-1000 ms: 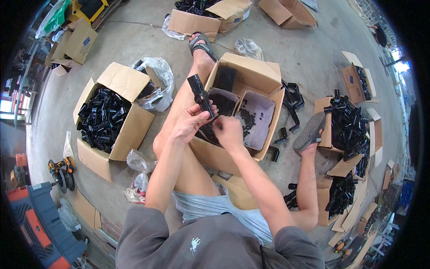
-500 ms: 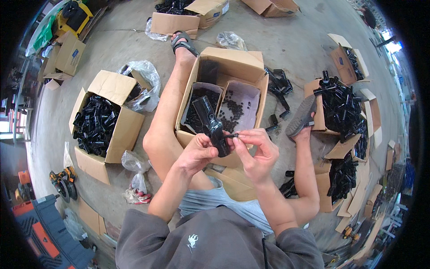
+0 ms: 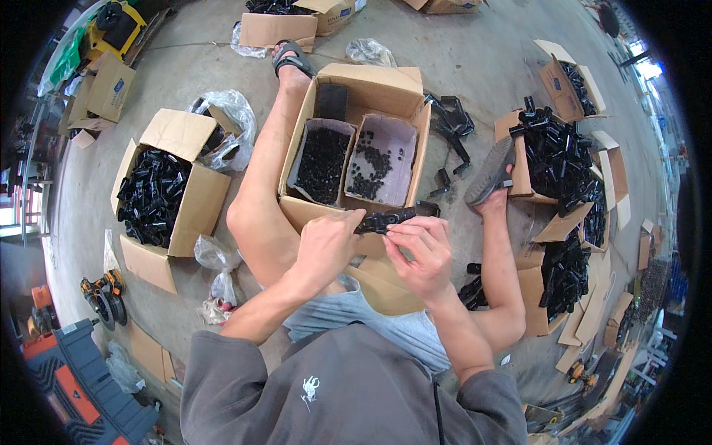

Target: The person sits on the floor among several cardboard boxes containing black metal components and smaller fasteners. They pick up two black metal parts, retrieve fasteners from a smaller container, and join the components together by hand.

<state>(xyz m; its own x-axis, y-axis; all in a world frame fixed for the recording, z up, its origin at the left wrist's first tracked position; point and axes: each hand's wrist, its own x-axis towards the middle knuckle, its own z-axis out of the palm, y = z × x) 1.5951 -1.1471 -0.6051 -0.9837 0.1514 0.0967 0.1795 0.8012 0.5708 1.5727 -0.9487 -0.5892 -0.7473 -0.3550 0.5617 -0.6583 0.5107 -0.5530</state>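
Observation:
In front of the open cardboard box, a glossy black tubular part (image 3: 397, 217) lies roughly level across my hands. My left hand (image 3: 326, 241) is closed around its left end. My right hand (image 3: 423, 252) is closed too, thumb and fingers pinched together against the part's near side. Whatever is between those fingertips is hidden. Just beyond stands the cardboard box (image 3: 297, 141) between my legs. Inside it, a left tray (image 3: 299, 159) is full of small black pieces, and a pale right tray (image 3: 397, 159) has small black pieces scattered in it.
Loose black parts (image 3: 451, 122) lie on the floor right of the box. A carton (image 3: 200, 208) of glossy black parts stands at left, and another heaped carton (image 3: 523, 174) at right. Plastic bags (image 3: 216, 256), a power tool (image 3: 105, 300) and an orange-grey toolbox (image 3: 81, 378) sit at left.
The black part has turned from steeply upright to nearly level, pointing right. My left hand has rolled over with it. The small bolt-like piece in my right fingertips no longer shows.

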